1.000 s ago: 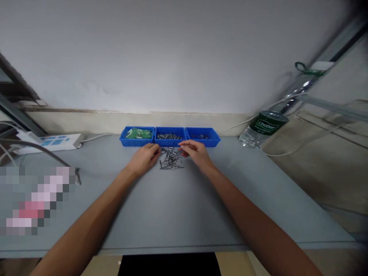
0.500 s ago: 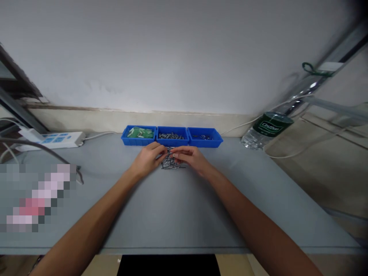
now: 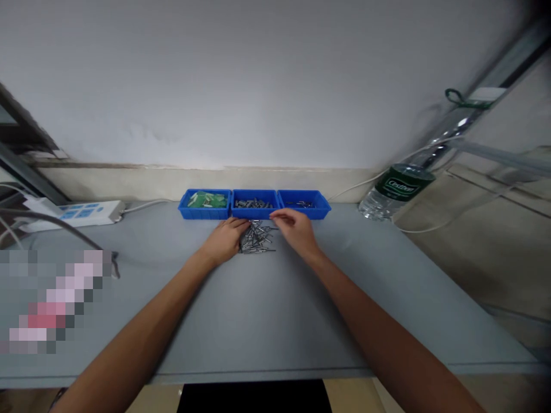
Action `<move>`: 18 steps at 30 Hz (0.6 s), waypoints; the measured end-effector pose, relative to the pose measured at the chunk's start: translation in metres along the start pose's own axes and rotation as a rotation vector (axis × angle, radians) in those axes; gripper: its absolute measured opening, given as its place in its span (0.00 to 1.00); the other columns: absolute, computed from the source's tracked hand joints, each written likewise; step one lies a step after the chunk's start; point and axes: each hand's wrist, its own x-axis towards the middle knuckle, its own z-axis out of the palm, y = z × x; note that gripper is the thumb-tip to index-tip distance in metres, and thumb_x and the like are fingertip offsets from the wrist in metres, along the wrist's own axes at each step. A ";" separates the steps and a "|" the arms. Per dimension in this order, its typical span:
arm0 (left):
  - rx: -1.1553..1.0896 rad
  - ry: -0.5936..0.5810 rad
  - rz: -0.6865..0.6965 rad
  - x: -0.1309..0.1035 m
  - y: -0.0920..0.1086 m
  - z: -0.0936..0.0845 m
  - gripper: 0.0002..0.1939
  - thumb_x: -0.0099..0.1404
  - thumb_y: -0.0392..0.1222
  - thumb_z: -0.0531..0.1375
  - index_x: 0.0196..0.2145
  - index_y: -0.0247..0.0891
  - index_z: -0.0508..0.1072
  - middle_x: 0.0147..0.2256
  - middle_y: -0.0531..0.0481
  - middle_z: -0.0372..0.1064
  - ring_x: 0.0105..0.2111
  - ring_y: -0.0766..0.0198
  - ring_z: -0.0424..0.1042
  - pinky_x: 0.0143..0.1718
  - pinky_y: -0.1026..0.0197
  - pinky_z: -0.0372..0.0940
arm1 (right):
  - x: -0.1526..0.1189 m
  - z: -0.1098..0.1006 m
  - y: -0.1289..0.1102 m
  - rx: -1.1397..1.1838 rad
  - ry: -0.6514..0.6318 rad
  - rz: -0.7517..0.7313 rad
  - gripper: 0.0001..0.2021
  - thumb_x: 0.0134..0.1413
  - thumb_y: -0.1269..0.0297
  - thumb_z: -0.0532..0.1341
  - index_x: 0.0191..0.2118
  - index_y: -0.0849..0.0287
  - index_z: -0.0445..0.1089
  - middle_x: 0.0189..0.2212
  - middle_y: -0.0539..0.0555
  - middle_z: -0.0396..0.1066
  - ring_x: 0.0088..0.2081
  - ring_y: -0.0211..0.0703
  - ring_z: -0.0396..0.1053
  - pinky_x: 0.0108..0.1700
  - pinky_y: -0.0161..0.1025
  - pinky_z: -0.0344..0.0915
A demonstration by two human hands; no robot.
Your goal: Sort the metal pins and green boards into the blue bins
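Observation:
A heap of thin metal pins [image 3: 258, 240], some with thicker silvery sleeves, lies on the grey table just in front of the blue bins. My left hand [image 3: 224, 240] rests palm down at the heap's left edge, fingers stretched over the nearest pins; its thumb is hidden. My right hand [image 3: 298, 230] hovers right of the heap, by the front wall of the middle bin [image 3: 253, 213]. Its thumb and fingers are drawn together, and whatever is between them is too small to see. Short grey metal pieces [image 3: 253, 203] lie in that bin.
The left bin [image 3: 204, 214] contains pale pieces on something green; the right bin [image 3: 305, 214] has a few thin dark pieces. A water bottle [image 3: 398, 189] stands at the right, and a power strip [image 3: 90, 212] with cables at the left. Behind is a wall [image 3: 258, 103].
My hands have come apart. The right one has moved right and slightly away from me, towards the bins, while the left has settled against the heap. More of the pins now show.

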 end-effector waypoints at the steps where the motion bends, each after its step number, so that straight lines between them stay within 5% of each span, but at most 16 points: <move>1: -0.002 0.003 0.001 0.000 0.000 -0.001 0.30 0.61 0.24 0.56 0.60 0.32 0.74 0.58 0.35 0.74 0.58 0.47 0.72 0.62 0.44 0.66 | -0.003 0.004 0.002 -0.108 -0.086 -0.094 0.10 0.56 0.66 0.61 0.40 0.57 0.80 0.40 0.57 0.82 0.42 0.50 0.78 0.49 0.48 0.73; 4: -0.035 0.016 0.022 0.001 0.000 -0.007 0.22 0.67 0.27 0.55 0.55 0.33 0.77 0.53 0.36 0.78 0.52 0.49 0.75 0.58 0.46 0.70 | -0.010 0.014 0.005 -0.377 -0.288 -0.315 0.16 0.62 0.68 0.58 0.53 0.57 0.78 0.53 0.59 0.78 0.56 0.53 0.73 0.62 0.54 0.65; 7: -0.096 0.031 0.043 0.001 -0.003 -0.010 0.18 0.70 0.29 0.54 0.50 0.36 0.80 0.50 0.40 0.80 0.49 0.51 0.77 0.54 0.49 0.71 | -0.012 0.018 0.007 -0.518 -0.377 -0.366 0.19 0.68 0.65 0.56 0.60 0.57 0.73 0.60 0.60 0.73 0.63 0.55 0.67 0.66 0.57 0.60; 18: -0.385 0.082 -0.101 -0.004 0.000 -0.020 0.14 0.63 0.30 0.60 0.43 0.38 0.81 0.39 0.46 0.81 0.37 0.59 0.79 0.41 0.58 0.74 | -0.012 0.012 -0.002 -0.385 -0.425 -0.365 0.16 0.67 0.64 0.58 0.56 0.53 0.76 0.53 0.59 0.77 0.56 0.53 0.71 0.61 0.54 0.63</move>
